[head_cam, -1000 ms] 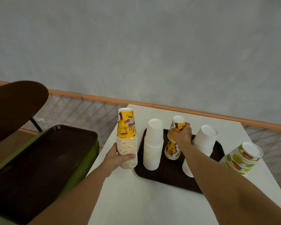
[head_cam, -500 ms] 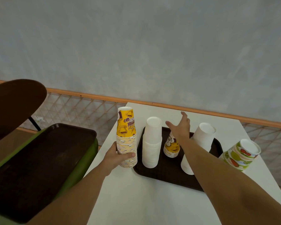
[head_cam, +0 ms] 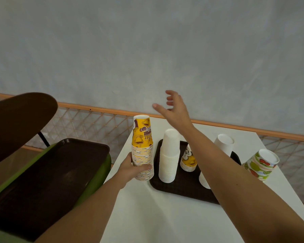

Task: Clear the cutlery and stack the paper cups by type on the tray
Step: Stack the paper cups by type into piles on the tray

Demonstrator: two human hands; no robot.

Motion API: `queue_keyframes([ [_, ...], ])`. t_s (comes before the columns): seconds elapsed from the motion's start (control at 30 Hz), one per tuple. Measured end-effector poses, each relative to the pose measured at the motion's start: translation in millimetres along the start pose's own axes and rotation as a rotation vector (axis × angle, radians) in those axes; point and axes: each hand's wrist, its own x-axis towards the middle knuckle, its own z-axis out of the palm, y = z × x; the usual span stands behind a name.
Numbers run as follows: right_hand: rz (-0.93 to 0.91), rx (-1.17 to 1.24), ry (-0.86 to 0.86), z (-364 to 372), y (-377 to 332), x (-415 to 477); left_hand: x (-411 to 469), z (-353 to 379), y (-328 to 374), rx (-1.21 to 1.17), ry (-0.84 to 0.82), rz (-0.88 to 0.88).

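My left hand (head_cam: 130, 169) grips a tall stack of yellow printed cups (head_cam: 142, 148) standing upside down on the white table (head_cam: 165, 216), just left of the brown tray (head_cam: 182, 190). On the tray stand a tall white cup stack (head_cam: 169, 155), a short yellow printed stack (head_cam: 188, 160) and a tilted white stack (head_cam: 224, 143) partly hidden by my right forearm. My right hand (head_cam: 174, 109) hovers high above the tray with spread fingers, holding nothing. A stack of green and red patterned cups (head_cam: 261, 164) leans on the table right of the tray.
A second brown tray (head_cam: 47, 174) lies on a green chair seat at the left, beside a dark chair back (head_cam: 16, 123). A wooden rail with netting (head_cam: 95, 123) runs behind the table under a grey wall.
My right hand let go of the short yellow stack on the tray and rose up and back, fingers spreading. My left hand kept holding the tall yellow stack.
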Motion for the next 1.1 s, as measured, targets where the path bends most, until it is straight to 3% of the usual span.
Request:
queue_keyframes([
  [0.2, 0.161, -0.061, -0.305, 32, -5, -27, -7, -6, 3, 0.016, -0.014, 0.005],
  [0.53, 0.283, -0.073, -0.443, 50, -3, -49, -17, -16, 5, 0.053, -0.056, 0.044],
  [1.1, 0.274, 0.077, -0.229, 35, -31, -35, -19, -19, 0, 0.095, -0.097, 0.053],
])
